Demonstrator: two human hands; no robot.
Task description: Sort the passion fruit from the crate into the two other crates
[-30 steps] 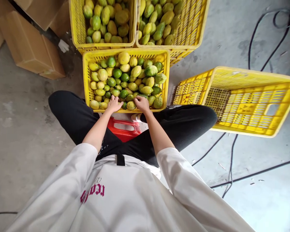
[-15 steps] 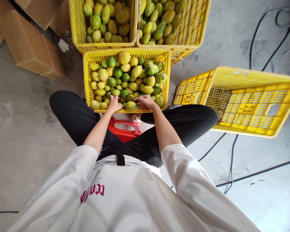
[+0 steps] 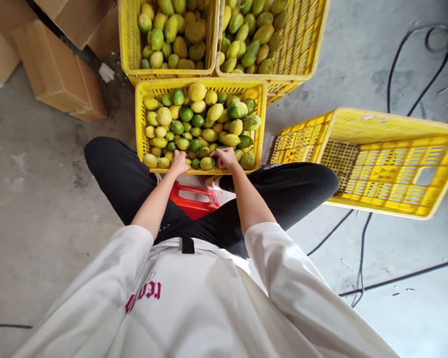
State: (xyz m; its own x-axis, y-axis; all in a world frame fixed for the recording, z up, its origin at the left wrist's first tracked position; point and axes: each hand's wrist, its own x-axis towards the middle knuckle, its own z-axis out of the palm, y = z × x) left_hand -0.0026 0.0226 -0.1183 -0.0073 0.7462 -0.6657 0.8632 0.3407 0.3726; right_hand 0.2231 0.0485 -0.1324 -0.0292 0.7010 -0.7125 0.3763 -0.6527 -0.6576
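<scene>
A yellow plastic crate (image 3: 264, 124) full of yellow and green lemon-like fruit (image 3: 209, 134) stands between my knees. At its near edge, left of the middle, my left hand (image 3: 179, 163) reaches down among the fruit with curled fingers and the thumb pointing right. Whatever those fingers enclose is hidden. My right hand (image 3: 226, 157) is a little to the right, its fingers stretched leftward over the fruit. Just beside these fingertips lies a yellow lemon (image 3: 207, 163) near the rim.
Two more yellow crates of fruit, a left one (image 3: 127, 44) and a right one (image 3: 302, 49), stand beyond. Another yellow crate (image 3: 381, 171) lies tilted at the right. There are cardboard boxes (image 3: 59, 74), a red stool (image 3: 196, 199) and black cables (image 3: 399, 276) on the floor.
My right hand has shifted slightly right along the near edge, and its fingers have stretched out leftward. My left hand keeps its place in the crate. The whole view has shifted a little.
</scene>
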